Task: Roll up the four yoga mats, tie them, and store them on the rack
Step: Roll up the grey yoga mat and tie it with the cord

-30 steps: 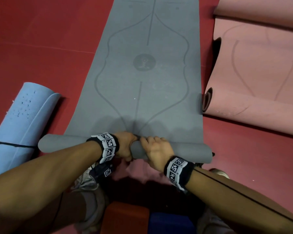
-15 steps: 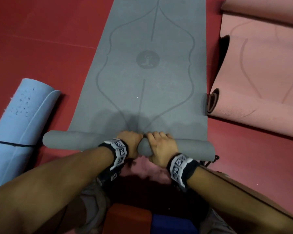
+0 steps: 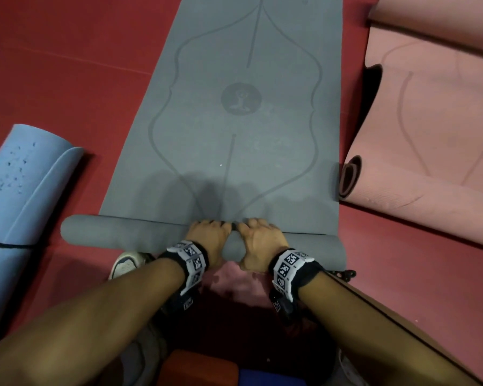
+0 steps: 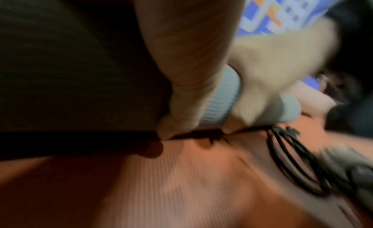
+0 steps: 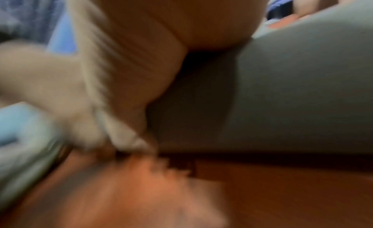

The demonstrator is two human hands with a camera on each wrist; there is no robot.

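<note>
Both hands sit side by side on the roll of the grey mat, at about 6 o'clock in the head view. The left hand and right hand each wrap the roll, fingers curled over its far side and thumbs behind it: each grip is clenched on it. Both wrist views are badly blurred but show a thumb under the grey roll against the red floor.

Against the picture a second ago, the roll has crept a little up the mat, closing on the round emblem at 12 o'clock, and the hands have shifted forward over it. So rolling is under way but early; most of the grey mat lies flat beyond the hands.

A blue mat at 9 o'clock is rolled and tied with a black cord. A pink mat at 2 o'clock is only partly rolled. A black strap lies on the floor just behind the roll's right end, probably for tying this one. No rack shows.
</note>
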